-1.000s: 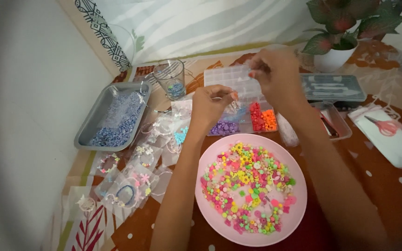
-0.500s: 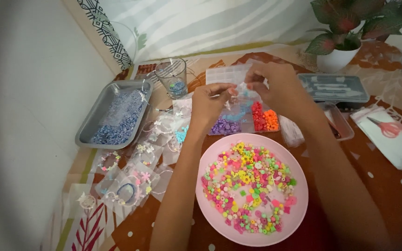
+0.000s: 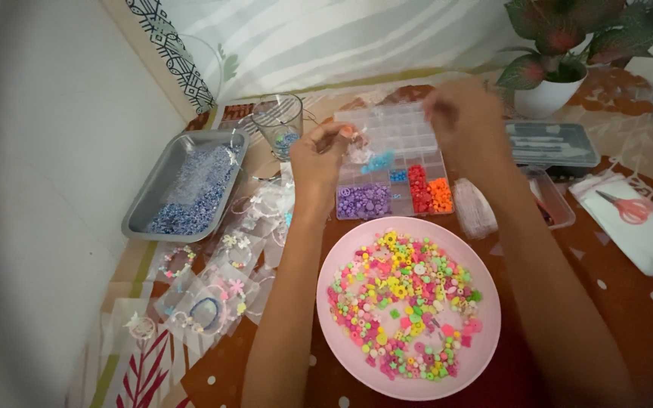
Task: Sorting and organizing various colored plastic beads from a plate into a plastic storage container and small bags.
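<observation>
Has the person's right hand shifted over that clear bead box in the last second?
Yes. The right hand has moved rightward, from the middle of the bead organizer box's far edge to its far right corner, toward the white plant pot.

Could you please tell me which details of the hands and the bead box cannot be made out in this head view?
- Right hand: motion-blurred; its fingertips and any bead cannot be told.
- Left hand: what it pinches is too small.
- Compartment box: far cells hidden behind both hands.
- Pink plate: single beads too small to sort.
</observation>
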